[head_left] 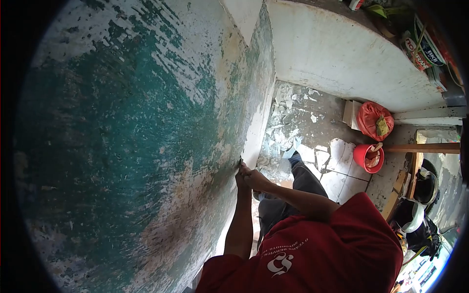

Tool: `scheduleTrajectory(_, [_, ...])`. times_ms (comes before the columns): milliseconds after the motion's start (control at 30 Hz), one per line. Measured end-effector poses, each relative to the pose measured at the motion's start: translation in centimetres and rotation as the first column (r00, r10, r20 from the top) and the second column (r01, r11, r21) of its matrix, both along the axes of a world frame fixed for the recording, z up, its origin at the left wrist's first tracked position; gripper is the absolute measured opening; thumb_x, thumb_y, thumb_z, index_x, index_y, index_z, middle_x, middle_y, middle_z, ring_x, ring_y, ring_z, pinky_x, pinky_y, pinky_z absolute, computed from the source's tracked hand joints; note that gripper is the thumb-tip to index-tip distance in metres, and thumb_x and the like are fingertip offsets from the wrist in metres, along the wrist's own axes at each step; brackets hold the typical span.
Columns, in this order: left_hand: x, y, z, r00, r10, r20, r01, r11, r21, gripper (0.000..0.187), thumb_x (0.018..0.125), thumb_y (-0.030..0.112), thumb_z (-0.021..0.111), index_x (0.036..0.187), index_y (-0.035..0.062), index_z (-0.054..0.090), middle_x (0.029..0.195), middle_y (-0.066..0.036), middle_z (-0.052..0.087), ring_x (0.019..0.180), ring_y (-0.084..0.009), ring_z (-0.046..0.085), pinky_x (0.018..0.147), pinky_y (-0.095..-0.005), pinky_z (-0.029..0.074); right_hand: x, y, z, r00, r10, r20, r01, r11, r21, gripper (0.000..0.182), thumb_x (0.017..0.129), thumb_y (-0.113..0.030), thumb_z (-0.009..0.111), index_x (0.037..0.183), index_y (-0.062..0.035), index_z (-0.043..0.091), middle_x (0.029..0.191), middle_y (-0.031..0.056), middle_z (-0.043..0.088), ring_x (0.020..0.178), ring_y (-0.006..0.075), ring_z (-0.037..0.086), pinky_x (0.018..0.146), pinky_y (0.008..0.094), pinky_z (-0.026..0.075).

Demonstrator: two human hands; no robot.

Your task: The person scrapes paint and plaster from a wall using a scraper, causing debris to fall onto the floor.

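Note:
Both my hands are together low against the wall, whose green paint is worn and scraped through to white and brown patches. My left hand is closed close to the wall surface. My right hand is closed right beside it, touching it. A small dark tip sticks out past the fingers against the wall; the rest of what they grip is hidden, so its kind does not show. Just beyond the hands runs a white strip at the wall's lower edge.
Paint flakes litter the floor near my foot, with broken white tiles beside them. To the right stand a red bucket with things inside and a red plastic bag. A wooden beam and a cluttered shelf lie farther right.

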State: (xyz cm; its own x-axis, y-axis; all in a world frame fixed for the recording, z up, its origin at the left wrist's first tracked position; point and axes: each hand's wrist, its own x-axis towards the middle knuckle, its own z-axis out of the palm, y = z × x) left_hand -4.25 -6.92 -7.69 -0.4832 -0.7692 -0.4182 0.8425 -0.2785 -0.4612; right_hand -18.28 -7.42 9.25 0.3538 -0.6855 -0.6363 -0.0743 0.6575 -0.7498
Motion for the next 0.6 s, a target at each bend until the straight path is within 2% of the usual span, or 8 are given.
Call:
scheduleTrajectory(100, [-1.3,1.3,1.3,0.947,-0.032,0.319,0.069,0.992,-0.108,0.018,0.089,0.017,0.039,0.095,0.0021,0.047,0.056,0.003,0.036,0.048,-0.0068,0.035,0.048,-0.0204,0.033,-0.3,2.0,-0.2,0.994,-0.088,-0.071,0.08,0.992,-0.1,0.029,0.076,-0.016,0.037,0.102,-0.0055,0.047,0.067,0.0145,0.057,0.046,0.0188,0.056,0.04,0.0305,0.045])
scheduleTrajectory(200, [-4.7,-0.2,11.4,0.905,-0.06,0.421,0.0,0.99,0.14,0.019,0.088,0.019,0.04,0.095,0.0032,0.048,0.063,0.0,0.045,0.056,-0.01,0.044,0.054,-0.0232,0.039,-0.7,1.4,1.2,0.991,-0.105,-0.082,0.096,0.99,-0.108,0.026,0.075,-0.014,0.038,0.091,-0.0011,0.054,0.076,0.0192,0.058,0.052,0.0233,0.059,0.047,0.0315,0.049])
scheduleTrajectory(267, [-4.4,-0.6,11.6,0.858,-0.123,0.499,0.05,0.986,0.156,0.02,0.088,0.02,0.04,0.094,0.0039,0.05,0.07,-0.003,0.05,0.062,-0.0126,0.05,0.059,-0.0256,0.042,-0.8,-0.2,1.7,0.992,-0.098,-0.077,0.091,0.992,-0.09,0.025,0.075,-0.013,0.038,0.084,0.0007,0.056,0.077,0.0197,0.058,0.05,0.0239,0.059,0.043,0.0316,0.048])
scheduleTrajectory(333, [-1.9,0.0,4.7,0.782,-0.212,0.587,0.224,0.973,0.052,0.02,0.088,0.021,0.041,0.091,0.0046,0.052,0.079,-0.006,0.054,0.071,-0.0157,0.054,0.066,-0.0286,0.045,-0.4,-1.1,0.2,0.993,-0.097,-0.064,0.091,0.991,-0.096,0.026,0.075,-0.012,0.039,0.083,0.0024,0.059,0.073,0.0208,0.058,0.043,0.0232,0.056,0.034,0.0306,0.044])
scheduleTrajectory(367, [-0.7,-0.4,2.8,0.798,-0.234,0.556,0.436,0.86,-0.264,0.022,0.088,0.023,0.042,0.087,0.0046,0.053,0.082,-0.007,0.055,0.077,-0.0159,0.053,0.07,-0.0286,0.044,0.4,-1.5,-2.4,0.994,-0.076,-0.082,0.073,0.997,-0.036,0.026,0.074,-0.013,0.039,0.084,0.0025,0.059,0.072,0.021,0.058,0.042,0.0231,0.055,0.032,0.0302,0.043])
scheduleTrajectory(467, [-1.1,0.5,-2.1,0.7,-0.231,0.675,0.239,0.967,0.084,0.022,0.087,0.023,0.042,0.084,0.0053,0.054,0.078,-0.005,0.055,0.072,-0.0165,0.053,0.067,-0.0295,0.045,-0.8,-1.3,-1.5,0.992,-0.065,-0.107,0.068,0.997,0.023,0.031,0.074,-0.013,0.04,0.097,0.0004,0.055,0.068,0.0198,0.058,0.039,0.0215,0.054,0.03,0.0295,0.041])
scheduleTrajectory(500, [-2.5,0.8,1.2,0.563,-0.211,0.799,0.238,0.967,0.088,0.019,0.086,0.021,0.043,0.08,0.0056,0.053,0.074,-0.005,0.054,0.068,-0.0177,0.052,0.067,-0.0309,0.044,-0.7,-0.1,-1.5,0.987,-0.129,-0.098,0.117,0.986,-0.121,0.032,0.074,-0.012,0.039,0.1,-0.001,0.054,0.068,0.019,0.058,0.039,0.021,0.053,0.03,0.0293,0.041])
scheduleTrajectory(600, [-3.5,1.4,4.9,0.724,-0.106,0.681,0.118,0.993,0.029,0.017,0.085,0.02,0.044,0.077,0.006,0.052,0.072,-0.005,0.053,0.066,-0.0183,0.051,0.066,-0.0306,0.044,0.1,1.2,-3.2,0.986,-0.149,-0.078,0.12,0.948,-0.294,0.034,0.073,-0.011,0.039,0.102,-0.0028,0.054,0.07,0.0173,0.059,0.04,0.0203,0.054,0.031,0.0295,0.041])
